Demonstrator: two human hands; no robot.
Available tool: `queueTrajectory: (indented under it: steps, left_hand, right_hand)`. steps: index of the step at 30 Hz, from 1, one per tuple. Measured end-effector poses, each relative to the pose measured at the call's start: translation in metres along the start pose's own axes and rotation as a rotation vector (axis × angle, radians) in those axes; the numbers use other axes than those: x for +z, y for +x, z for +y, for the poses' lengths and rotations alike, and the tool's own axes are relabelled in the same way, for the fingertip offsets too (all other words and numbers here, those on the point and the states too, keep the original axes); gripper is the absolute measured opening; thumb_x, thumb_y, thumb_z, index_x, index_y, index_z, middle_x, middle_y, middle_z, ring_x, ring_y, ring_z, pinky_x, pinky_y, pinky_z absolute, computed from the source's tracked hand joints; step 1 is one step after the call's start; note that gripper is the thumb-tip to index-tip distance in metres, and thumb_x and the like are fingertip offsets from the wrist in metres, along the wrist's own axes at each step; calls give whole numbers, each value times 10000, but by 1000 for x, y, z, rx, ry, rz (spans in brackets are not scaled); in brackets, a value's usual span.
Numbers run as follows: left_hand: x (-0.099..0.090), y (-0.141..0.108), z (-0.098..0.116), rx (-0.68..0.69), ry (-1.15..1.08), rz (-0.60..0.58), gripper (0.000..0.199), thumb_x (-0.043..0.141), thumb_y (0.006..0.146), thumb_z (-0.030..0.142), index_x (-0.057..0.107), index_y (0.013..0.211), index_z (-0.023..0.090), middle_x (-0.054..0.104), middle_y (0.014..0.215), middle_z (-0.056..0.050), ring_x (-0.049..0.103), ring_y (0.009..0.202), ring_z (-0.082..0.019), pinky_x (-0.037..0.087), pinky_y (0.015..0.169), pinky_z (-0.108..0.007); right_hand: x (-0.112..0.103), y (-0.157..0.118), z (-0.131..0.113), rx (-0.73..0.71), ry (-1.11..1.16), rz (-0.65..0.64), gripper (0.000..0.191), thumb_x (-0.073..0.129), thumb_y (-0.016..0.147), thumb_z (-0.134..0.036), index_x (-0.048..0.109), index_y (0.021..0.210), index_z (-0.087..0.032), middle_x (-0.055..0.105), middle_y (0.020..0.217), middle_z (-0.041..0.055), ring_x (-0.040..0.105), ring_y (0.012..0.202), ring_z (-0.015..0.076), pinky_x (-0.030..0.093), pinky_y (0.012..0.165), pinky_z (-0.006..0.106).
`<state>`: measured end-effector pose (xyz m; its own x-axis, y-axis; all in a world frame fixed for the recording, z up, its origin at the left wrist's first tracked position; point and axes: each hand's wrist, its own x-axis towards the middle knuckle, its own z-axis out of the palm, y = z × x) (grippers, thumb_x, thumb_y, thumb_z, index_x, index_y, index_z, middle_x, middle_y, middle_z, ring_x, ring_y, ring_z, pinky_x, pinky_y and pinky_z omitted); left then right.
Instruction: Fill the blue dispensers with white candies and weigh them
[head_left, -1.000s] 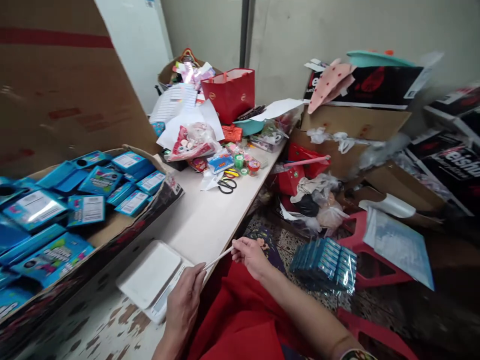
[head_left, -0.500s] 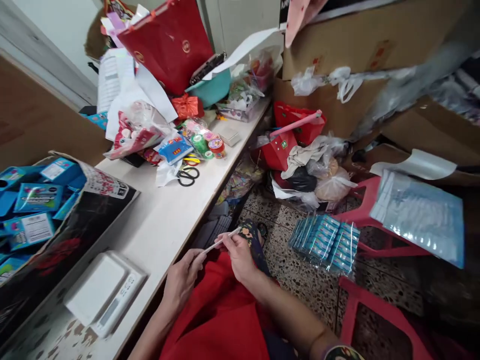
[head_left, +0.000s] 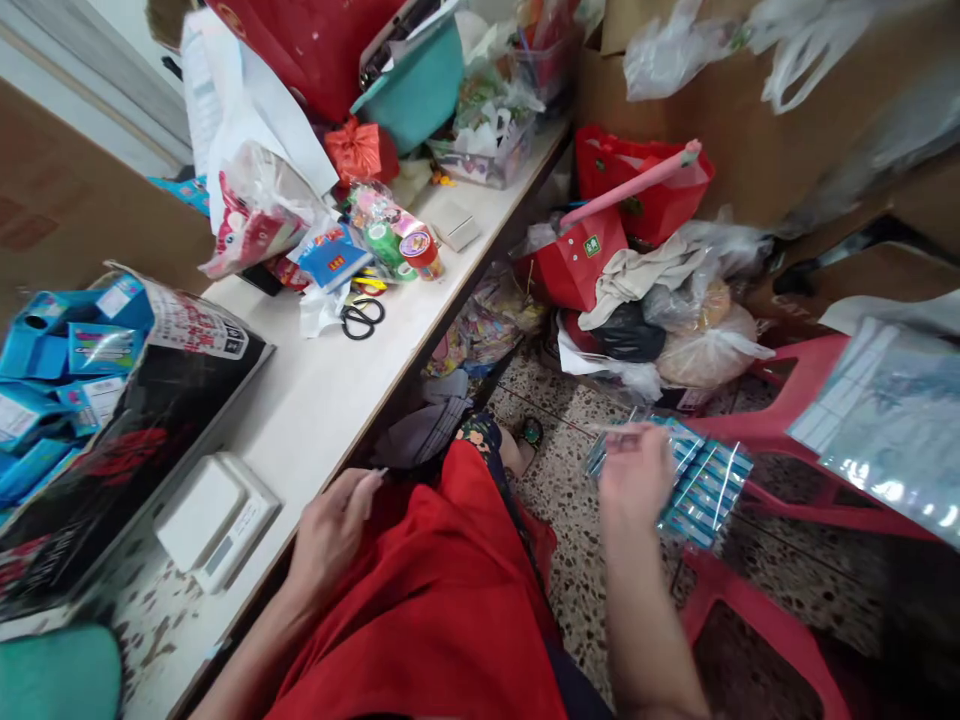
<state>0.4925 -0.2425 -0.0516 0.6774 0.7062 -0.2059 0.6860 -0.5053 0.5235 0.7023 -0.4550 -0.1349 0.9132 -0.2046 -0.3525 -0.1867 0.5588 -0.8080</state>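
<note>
My left hand point(head_left: 334, 525) is at the table edge beside the red cloth point(head_left: 442, 600) over my lap. Its fingers are pinched, with a tiny pale tip showing at the fingertips; I cannot make out what it is. Out to the right, my right hand point(head_left: 636, 475) is blurred by motion, its fingers closed round a thin pale strip point(head_left: 600, 428). Behind and below that hand lies a clear-wrapped pack of small blue boxes point(head_left: 705, 490), partly covered by the hand.
A black carton point(head_left: 172, 400) of blue boxes and a white scale point(head_left: 221, 520) occupy the table's near left. Scissors point(head_left: 362, 318), tape and bags lie farther back. Pink stools point(head_left: 757, 620) stand at right, one bearing plastic sleeves point(head_left: 892, 420). Red bags point(head_left: 592, 255) sit on the floor.
My hands have parted from the thin strip they both held. The right hand swung right with the strip, toward the wrapped pack; the left drew slightly left. The view has shifted.
</note>
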Motion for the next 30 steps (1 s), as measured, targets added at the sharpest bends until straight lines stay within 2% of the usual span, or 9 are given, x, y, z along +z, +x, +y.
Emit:
queueTrajectory:
  steps: [2, 4, 8, 11, 13, 16, 21, 26, 30]
  left_hand:
    - [-9, 3, -3, -42, -95, -9, 329, 468, 885, 489, 613, 904, 194, 527, 606, 34, 489, 533, -111, 419, 562, -220]
    - [-7, 6, -2, -29, -284, -94, 347, 477, 886, 482, 579, 1035, 186, 541, 651, 33, 494, 526, -108, 430, 539, -229]
    - [7, 15, 9, 11, -519, -252, 308, 528, 876, 432, 557, 1007, 155, 577, 689, 12, 540, 561, -113, 453, 534, -237]
    - [6, 23, 17, 102, -496, -312, 286, 542, 878, 396, 601, 992, 140, 611, 743, -13, 569, 630, -115, 482, 606, -244]
    - [1, 26, 22, 186, -426, -345, 283, 528, 889, 386, 618, 999, 142, 629, 771, -20, 581, 653, -118, 491, 641, -251]
    - [-2, 30, 27, 333, -262, -382, 248, 516, 900, 364, 634, 983, 162, 665, 840, -28, 614, 729, -129, 488, 702, -250]
    - [4, 37, 24, 533, -122, -378, 199, 495, 916, 307, 641, 976, 187, 697, 910, -21, 644, 806, -132, 484, 751, -237]
    - [5, 45, 6, 724, -114, -421, 210, 471, 933, 295, 643, 971, 179, 704, 914, -32, 653, 808, -120, 500, 747, -215]
    - [0, 42, -19, 723, -87, -428, 217, 468, 933, 300, 640, 974, 174, 708, 844, -25, 655, 711, -108, 502, 667, -190]
  right_hand:
    - [-4, 26, -20, -113, -90, -71, 269, 667, 781, -436, 558, 774, -190, 587, 741, -39, 572, 662, 102, 502, 624, 253]
    - [-5, 29, -27, -163, -240, -223, 259, 612, 827, -446, 582, 875, -193, 601, 741, -30, 598, 682, 124, 518, 662, 291]
    - [3, -11, -18, -229, -655, -615, 276, 473, 938, -395, 597, 1114, -223, 635, 815, -2, 634, 782, 145, 507, 764, 311]
    - [9, -51, -9, -363, -921, -956, 284, 415, 977, -349, 609, 1155, -243, 656, 1026, 46, 614, 978, 173, 475, 864, 321]
    - [12, -71, -6, -463, -1064, -1102, 298, 386, 991, -337, 621, 1144, -237, 654, 1065, 59, 594, 1024, 188, 463, 882, 320]
    - [14, -89, -2, -572, -1242, -1162, 308, 369, 995, -339, 622, 1132, -229, 660, 1010, 61, 598, 979, 195, 466, 835, 304]
    - [17, -99, 5, -660, -1368, -1174, 292, 370, 998, -335, 608, 1127, -227, 653, 970, 47, 588, 950, 176, 438, 795, 268]
    - [24, -108, 8, -688, -1472, -1239, 281, 358, 1004, -319, 617, 1048, -217, 631, 895, 33, 568, 843, 160, 398, 688, 259]
    - [34, -122, 14, -639, -1488, -1367, 255, 387, 995, -271, 602, 882, -196, 617, 865, 22, 552, 813, 147, 378, 640, 252]
